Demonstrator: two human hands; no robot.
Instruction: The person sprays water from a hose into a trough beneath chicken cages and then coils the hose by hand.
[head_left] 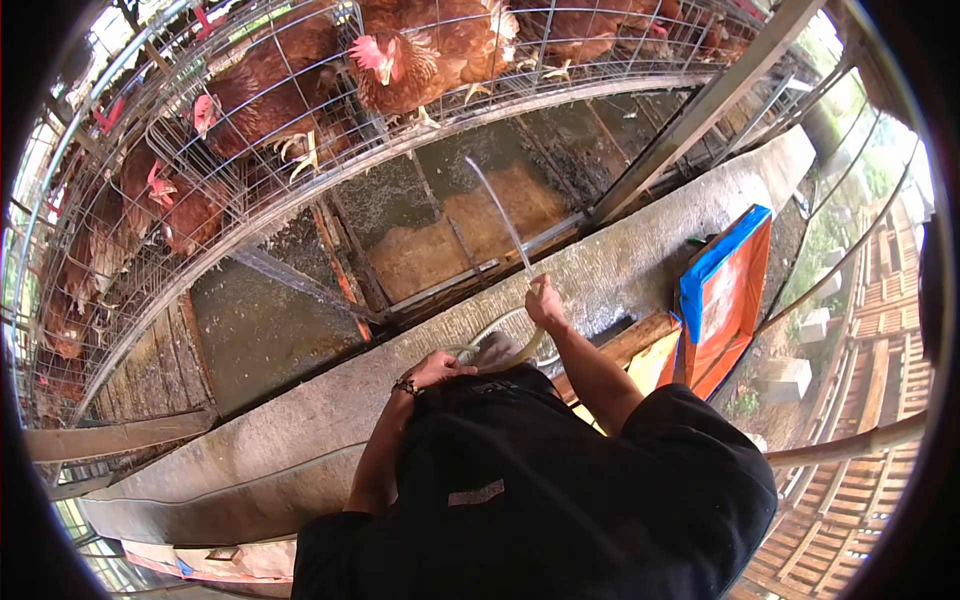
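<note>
Head view: right hand (546, 303) closed around hose (534, 340), left hand (437, 370) touching hose, loosely curled.

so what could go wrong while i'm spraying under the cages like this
The right hand aims the water jet below the caged hens; tipping it up might wet them. The hose bends close to the body, so it could kink and choke the flow. Stray water may make the concrete ledge slippery.
</note>
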